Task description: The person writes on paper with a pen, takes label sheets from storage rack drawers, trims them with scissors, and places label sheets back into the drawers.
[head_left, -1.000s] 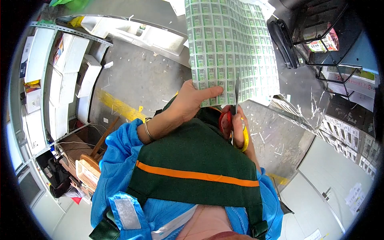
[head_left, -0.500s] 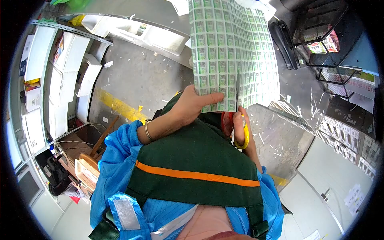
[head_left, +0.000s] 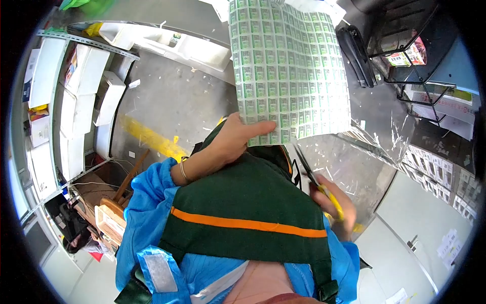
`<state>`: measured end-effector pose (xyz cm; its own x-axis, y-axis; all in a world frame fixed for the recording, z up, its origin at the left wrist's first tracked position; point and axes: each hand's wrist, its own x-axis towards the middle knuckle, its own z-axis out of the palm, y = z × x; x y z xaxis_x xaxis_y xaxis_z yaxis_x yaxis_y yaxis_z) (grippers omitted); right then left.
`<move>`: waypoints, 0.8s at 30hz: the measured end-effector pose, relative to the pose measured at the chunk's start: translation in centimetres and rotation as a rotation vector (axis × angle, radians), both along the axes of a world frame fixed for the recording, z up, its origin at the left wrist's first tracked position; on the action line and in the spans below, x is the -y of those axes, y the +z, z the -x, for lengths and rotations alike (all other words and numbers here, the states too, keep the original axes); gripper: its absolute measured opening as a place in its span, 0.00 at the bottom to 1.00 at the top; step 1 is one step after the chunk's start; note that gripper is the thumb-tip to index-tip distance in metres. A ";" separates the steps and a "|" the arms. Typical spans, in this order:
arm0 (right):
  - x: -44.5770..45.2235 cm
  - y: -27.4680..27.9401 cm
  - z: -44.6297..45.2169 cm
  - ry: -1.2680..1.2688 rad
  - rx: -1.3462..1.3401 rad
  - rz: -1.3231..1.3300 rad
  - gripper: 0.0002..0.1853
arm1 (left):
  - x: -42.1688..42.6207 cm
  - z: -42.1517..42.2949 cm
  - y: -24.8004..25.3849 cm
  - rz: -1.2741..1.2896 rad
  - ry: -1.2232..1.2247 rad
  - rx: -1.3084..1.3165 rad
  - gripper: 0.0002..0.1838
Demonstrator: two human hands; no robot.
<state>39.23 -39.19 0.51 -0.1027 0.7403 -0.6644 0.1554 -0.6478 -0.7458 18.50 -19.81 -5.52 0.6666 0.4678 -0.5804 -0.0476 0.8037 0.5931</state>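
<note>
A large sheet of small green-and-white labels (head_left: 288,71) hangs over the table edge in front of me. My left hand (head_left: 234,136) pinches its lower left corner, the thumb lying on top. Below and right of the sheet, my right hand (head_left: 335,200) holds scissors with yellow handles (head_left: 331,196), slightly blurred. The blades point up and left, apart from each other, with their tips just under the sheet's lower edge. The scissors do not touch the sheet.
A black wire rack (head_left: 415,76) with papers stands at the upper right, beside a black case (head_left: 357,55). White bins (head_left: 83,71) fill a metal shelf on the left. Paper scraps lie on the grey floor (head_left: 177,91). A tan basket (head_left: 109,223) is at the lower left.
My right hand has drawn the scissors out of the sheet, down and to the right. My left hand and the sheet's lower corner have shifted slightly left and down.
</note>
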 end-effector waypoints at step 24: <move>-5.0 0.3 -0.6 0.031 -0.275 0.015 0.27 | -0.2 0.2 1.9 0.134 -0.020 -0.007 0.21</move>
<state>39.85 -34.22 0.80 -0.3031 0.7239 -0.6197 -0.0312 -0.6575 -0.7528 18.29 -19.66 -3.65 0.6709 0.3721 -0.6414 -0.0268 0.8766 0.4805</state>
